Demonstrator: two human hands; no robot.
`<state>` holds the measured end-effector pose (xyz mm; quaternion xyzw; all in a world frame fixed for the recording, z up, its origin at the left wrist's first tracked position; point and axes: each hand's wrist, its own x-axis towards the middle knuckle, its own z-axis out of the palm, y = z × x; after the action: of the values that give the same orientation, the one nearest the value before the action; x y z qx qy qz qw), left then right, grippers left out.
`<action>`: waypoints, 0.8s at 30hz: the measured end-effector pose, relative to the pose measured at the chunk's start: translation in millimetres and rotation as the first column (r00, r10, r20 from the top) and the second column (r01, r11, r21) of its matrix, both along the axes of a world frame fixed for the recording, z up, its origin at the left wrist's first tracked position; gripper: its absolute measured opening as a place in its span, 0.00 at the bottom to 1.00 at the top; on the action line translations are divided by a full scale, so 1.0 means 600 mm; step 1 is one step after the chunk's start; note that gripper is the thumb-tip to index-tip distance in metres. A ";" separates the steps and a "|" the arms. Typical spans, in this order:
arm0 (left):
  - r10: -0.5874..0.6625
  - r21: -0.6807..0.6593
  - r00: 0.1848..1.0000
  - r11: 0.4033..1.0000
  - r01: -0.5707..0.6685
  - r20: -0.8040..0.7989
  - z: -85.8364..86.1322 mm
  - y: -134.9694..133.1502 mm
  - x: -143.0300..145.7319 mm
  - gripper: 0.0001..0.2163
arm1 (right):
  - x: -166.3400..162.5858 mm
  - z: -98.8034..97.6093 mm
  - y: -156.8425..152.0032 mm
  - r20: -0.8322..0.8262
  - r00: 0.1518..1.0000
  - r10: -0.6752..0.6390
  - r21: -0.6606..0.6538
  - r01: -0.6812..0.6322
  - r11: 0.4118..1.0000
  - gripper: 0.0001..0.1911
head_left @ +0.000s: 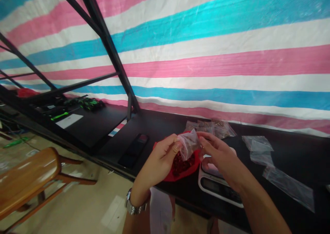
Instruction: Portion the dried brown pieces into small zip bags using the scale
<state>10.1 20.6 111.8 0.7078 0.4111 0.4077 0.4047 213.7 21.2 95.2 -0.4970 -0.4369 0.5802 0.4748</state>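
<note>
My left hand (167, 153) pinches a small clear zip bag (189, 144) with something brownish inside. On the bag's right edge are the curled fingers of my right hand (216, 153), thumb and index close together. Below the bag sits a red bag or bowl-like container (180, 176) full of small dark red pieces, whose kind I cannot make out. A white digital scale (219, 189) lies under my right hand and forearm, which hide part of it.
Several filled clear bags (221, 128) lie behind my hands. Flat clear bags (288, 186) are spread at the right. A black phone (134, 151) rests on the black table (160, 120) at the left. Black metal frame bars (110, 52) rise at the left; a wooden stool (33, 175) stands below.
</note>
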 end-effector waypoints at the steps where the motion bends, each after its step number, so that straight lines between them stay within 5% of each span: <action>1: 0.032 0.025 0.998 0.999 -0.031 -0.057 -0.002 0.003 -0.006 0.15 | -0.002 -0.004 0.003 0.001 1.000 -0.004 0.015 0.004 1.000 0.36; 8: 0.353 0.210 0.814 0.935 -0.286 -0.462 -0.027 0.016 -0.040 0.09 | -0.002 -0.023 0.022 0.257 0.937 -0.238 0.286 0.161 0.945 0.21; 14: 0.316 0.122 0.815 0.948 -0.295 -0.486 -0.044 0.009 -0.072 0.13 | -0.014 -0.014 0.012 0.621 0.745 -0.243 0.307 0.054 0.950 0.08; 24: 0.275 0.005 0.872 0.954 -0.299 -0.404 -0.031 0.005 -0.083 0.16 | -0.040 -0.016 -0.004 0.483 0.850 -0.211 0.467 -0.046 0.883 0.09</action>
<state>-39.7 23.5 93.4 0.6952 0.5971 0.2977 0.2674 189.9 18.7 85.6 -0.5266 -0.6514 0.2816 0.4682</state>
